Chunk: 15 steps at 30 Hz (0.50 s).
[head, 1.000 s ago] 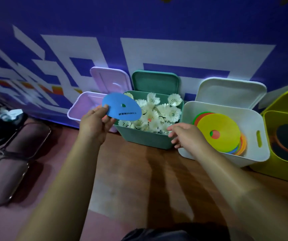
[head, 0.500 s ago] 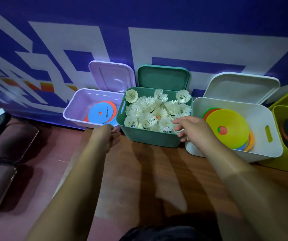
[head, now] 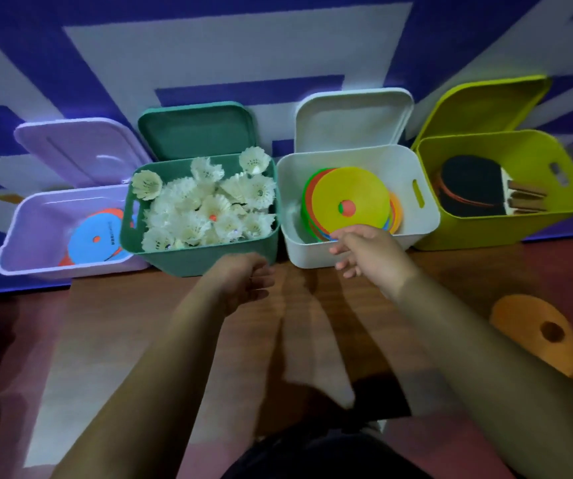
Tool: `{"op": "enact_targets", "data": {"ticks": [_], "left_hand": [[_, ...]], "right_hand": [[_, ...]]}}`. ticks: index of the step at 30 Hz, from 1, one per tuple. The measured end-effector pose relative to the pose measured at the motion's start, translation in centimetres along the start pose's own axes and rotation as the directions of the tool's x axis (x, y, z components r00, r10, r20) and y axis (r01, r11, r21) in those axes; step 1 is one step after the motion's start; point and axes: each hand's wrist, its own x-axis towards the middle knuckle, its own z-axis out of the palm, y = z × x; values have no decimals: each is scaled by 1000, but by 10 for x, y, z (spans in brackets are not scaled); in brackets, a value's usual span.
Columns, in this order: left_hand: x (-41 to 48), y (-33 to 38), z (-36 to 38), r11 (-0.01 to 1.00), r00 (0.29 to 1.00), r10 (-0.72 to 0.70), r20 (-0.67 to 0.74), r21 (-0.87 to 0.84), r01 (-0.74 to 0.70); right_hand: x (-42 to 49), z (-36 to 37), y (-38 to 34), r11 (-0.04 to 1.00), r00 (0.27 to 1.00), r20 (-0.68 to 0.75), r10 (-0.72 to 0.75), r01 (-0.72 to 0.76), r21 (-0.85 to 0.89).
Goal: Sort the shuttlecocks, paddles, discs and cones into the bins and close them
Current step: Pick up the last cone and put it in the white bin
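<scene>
Four open bins stand in a row against the wall. The lilac bin [head: 19,229] holds flat discs, a blue disc [head: 93,238] on top. White shuttlecocks [head: 205,205] fill the green bin [head: 202,257]. Stacked cones sit in the white bin [head: 413,216], a yellow cone [head: 350,198] uppermost. Paddles [head: 471,191] lie in the lime bin [head: 520,223]. My left hand [head: 243,281] hangs empty, loosely curled, in front of the green bin. My right hand [head: 369,252] hovers at the white bin's front rim, fingers relaxed, holding nothing.
An orange cone [head: 537,333] lies on the wooden floor at the right, near my right forearm. Each bin's lid leans open against the purple and white wall behind it. The dark edge of a chair shows at far left.
My left hand let the blue disc go into the lilac bin, then drew back right in front of the green bin. My right hand shifted to the white bin. The view swung right.
</scene>
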Motion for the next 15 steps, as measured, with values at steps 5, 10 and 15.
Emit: {"op": "enact_targets", "data": {"ticks": [5, 10, 15], "left_hand": [[12, -3, 103, 968, 997, 17, 80, 250, -37], [21, -20, 201, 920, 971, -54, 235, 390, -43], [25, -40, 281, 854, 953, -131, 272, 519, -31]], "right_hand": [[-13, -83, 39, 992, 983, -144, 112, -103, 66], [-32, -160, 82, 979, 947, -265, 181, -148, 137], [-56, -236, 132, 968, 906, -351, 239, -251, 9]]}}
